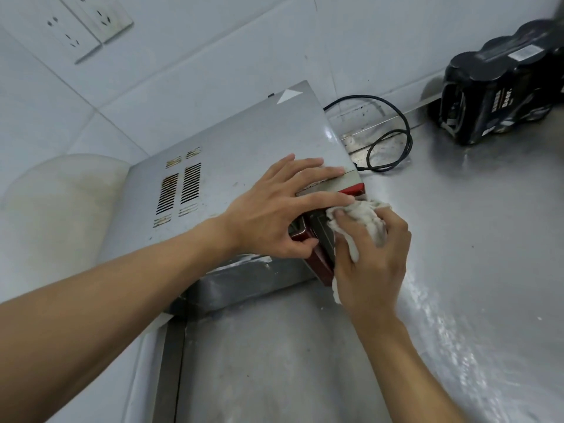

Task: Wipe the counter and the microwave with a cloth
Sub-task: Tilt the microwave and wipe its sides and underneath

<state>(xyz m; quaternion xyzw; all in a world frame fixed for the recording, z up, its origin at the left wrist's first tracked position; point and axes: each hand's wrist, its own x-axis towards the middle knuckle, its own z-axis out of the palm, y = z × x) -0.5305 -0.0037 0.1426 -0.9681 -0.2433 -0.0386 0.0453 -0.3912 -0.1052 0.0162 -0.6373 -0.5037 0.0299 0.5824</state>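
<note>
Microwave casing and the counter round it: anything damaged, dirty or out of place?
Yes. The vent slots on the microwave casing show brownish, rust-like staining. Beside it the black cord lies in a loose loop on the counter; its plug end is not visible. Nothing looks spilled or broken.

microwave on counter, against the wall at left.
cable loops on the counter just right of its rear; pack of cans further right, well apart. socket on the wall behind, upper left. left hand on its top front edge; right hand holds cloth against its front, just below.
</note>
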